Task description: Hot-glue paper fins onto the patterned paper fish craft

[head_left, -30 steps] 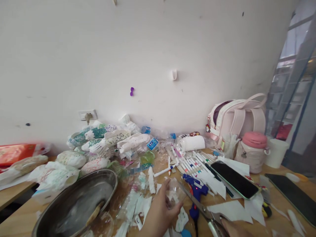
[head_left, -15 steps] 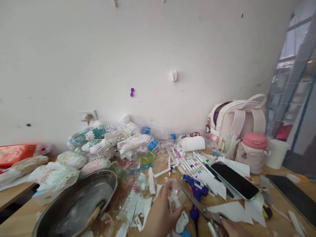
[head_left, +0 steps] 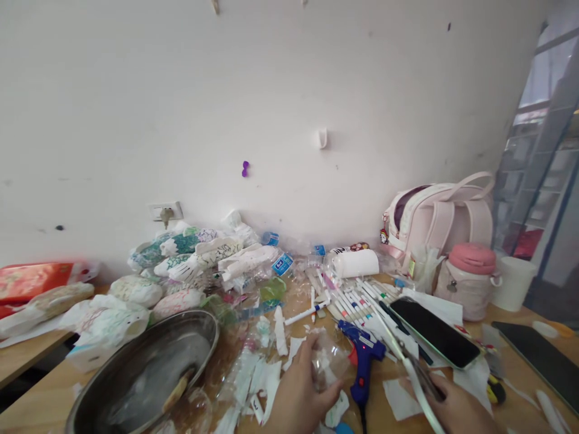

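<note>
My left hand [head_left: 302,389] is at the lower middle, its thumb and fingers curled around a clear plastic piece [head_left: 331,354], which looks like a cut part of a bottle. My right hand [head_left: 461,407], at the lower right, grips metal scissors [head_left: 411,364]. Their blades point up and away over the paper and markers, apart from the plastic; motion blurs them. Between the hands lies a blue glue gun [head_left: 362,352] with a small red light on. White paper scraps [head_left: 400,401] rest beside the scissors.
White markers [head_left: 350,301] spread behind the glue gun, near a phone [head_left: 434,331]. A metal basin [head_left: 113,392] stands left, with paper-covered shapes [head_left: 136,292] piled behind it. At right are a pink backpack [head_left: 441,217], a pink-lidded jar [head_left: 470,283] and a dark tablet-like slab [head_left: 538,361].
The scissors have swung right and away from the clear plastic, their blades turning more forward. My left hand keeps its hold in nearly the same place. The view has shifted slightly.
</note>
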Demonstrator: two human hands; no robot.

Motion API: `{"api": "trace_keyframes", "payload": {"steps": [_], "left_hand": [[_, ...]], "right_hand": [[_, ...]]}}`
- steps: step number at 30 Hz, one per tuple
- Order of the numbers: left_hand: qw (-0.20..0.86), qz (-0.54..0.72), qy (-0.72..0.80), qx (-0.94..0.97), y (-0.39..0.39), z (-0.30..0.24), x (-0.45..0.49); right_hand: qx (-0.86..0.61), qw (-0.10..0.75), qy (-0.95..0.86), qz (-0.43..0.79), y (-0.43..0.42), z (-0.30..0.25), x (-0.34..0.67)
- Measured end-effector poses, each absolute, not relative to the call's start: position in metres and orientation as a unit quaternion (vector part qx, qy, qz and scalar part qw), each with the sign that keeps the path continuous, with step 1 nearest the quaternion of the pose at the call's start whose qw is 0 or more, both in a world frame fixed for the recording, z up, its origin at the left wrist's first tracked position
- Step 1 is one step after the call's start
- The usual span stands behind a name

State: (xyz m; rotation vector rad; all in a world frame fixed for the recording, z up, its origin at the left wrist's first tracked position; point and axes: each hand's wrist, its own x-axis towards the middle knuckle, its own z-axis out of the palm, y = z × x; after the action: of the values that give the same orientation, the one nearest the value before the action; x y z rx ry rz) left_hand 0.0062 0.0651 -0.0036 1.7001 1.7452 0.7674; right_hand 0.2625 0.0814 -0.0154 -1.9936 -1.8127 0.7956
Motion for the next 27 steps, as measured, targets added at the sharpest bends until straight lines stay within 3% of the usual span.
{"api": "trace_keyframes", "payload": {"steps": [10,17,21,27], "left_hand": [[0.285,0.27,0.661,0.639,0.069,-0.008,0.004],[0.281,0.263,0.666,0.64,0.07,-0.01,0.004],[0.278,0.268,0.664,0.64,0.071,-0.013,0.004],[0.28,0.288,0.662,0.633,0.07,-0.011,0.006]], "right_hand": [[-0.718,0.179,-0.663,0.113,0.126,-0.046,0.285],[-0.685,0.124,-0.717,0.025,0.121,-0.039,0.277],[-0.642,0.169,-0.745,0.062,0.122,-0.007,0.249],[-0.62,0.147,-0.769,0.052,0.134,0.01,0.204]]}}
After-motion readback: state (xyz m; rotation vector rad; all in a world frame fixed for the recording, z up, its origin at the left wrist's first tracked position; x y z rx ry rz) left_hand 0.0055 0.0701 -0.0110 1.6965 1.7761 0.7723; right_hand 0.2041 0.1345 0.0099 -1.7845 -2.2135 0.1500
